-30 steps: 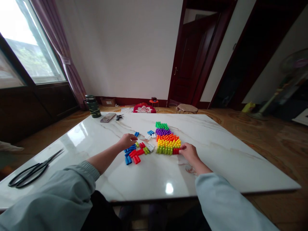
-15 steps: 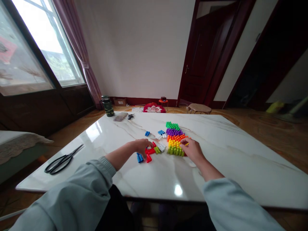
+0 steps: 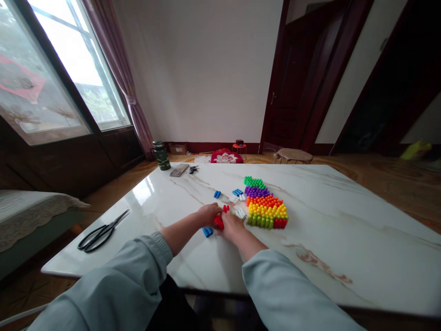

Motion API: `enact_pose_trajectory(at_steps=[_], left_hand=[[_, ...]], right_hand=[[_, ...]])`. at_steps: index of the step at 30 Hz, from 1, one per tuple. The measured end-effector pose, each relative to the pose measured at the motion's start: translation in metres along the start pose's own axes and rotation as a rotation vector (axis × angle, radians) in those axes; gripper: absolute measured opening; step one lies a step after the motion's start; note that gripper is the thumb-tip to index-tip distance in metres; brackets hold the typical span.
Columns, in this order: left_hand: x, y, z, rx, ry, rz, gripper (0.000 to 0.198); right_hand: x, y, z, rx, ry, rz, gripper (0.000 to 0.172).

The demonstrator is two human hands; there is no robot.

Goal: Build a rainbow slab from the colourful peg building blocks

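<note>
Near the middle of the table my left hand [image 3: 207, 214] and my right hand [image 3: 232, 226] meet, fingers closed around a red plastic piece [image 3: 218, 222]. The fingertips of both are partly hidden. Just beyond lies another red piece [image 3: 226, 208]. Blue pieces [image 3: 207, 232] rest under my left hand, and white pieces [image 3: 240, 213] lie beyond my right. To the right stands a block of round-topped plastic pieces [image 3: 263, 211] in colour bands: green, purple, orange, yellow and olive, with red at its near right corner.
More blue pieces [image 3: 217, 194] lie farther back. Black-handled scissors [image 3: 102, 232] are at the table's left. A camouflage flask [image 3: 161, 155], a phone [image 3: 179, 170] and a small dark object [image 3: 193, 169] stand or lie along the far edge. A stool [image 3: 294, 155] is beyond the table.
My right hand has left the coloured block and moved left to join my left hand at the red pieces. Red pieces now show at the block's near right corner. The view has shifted slightly.
</note>
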State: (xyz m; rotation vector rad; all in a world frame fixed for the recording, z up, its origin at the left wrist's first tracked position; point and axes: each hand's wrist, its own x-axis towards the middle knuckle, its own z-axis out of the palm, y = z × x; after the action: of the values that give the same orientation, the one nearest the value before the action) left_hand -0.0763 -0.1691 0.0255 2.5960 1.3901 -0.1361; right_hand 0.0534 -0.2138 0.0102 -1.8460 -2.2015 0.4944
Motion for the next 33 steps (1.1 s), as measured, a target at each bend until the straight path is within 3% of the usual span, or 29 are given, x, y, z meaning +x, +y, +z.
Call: enact_pose_trajectory(at_steps=[4,11,17,21,27,33], left_hand=[[0.006,-0.011,0.01,-0.066,0.086,-0.007,0.046],[0.01,-0.018,0.015,-0.117,0.149,-0.049,0.032],[0.01,-0.018,0.018,-0.234,0.163,-0.114,0.036],[0.011,-0.018,0.015,-0.459,0.181,-0.148,0.032],[0.012,-0.013,0.003,-0.995,0.12,-0.213,0.035],[0.01,0.0,-0.004,-1.373,0.065,-0.169,0.033]], right_hand=[[0.008,0.005,0.0,-0.075,0.008,-0.02,0.032],[0.013,0.013,-0.013,-0.019,0.033,0.078,0.026],[0.019,0.024,-0.012,0.183,0.149,0.114,0.018],[0.022,0.03,-0.011,0.383,0.214,0.078,0.012],[0.028,0.037,-0.01,0.751,0.29,0.101,0.011],[0.033,0.041,-0.005,0.721,0.334,0.149,0.013]])
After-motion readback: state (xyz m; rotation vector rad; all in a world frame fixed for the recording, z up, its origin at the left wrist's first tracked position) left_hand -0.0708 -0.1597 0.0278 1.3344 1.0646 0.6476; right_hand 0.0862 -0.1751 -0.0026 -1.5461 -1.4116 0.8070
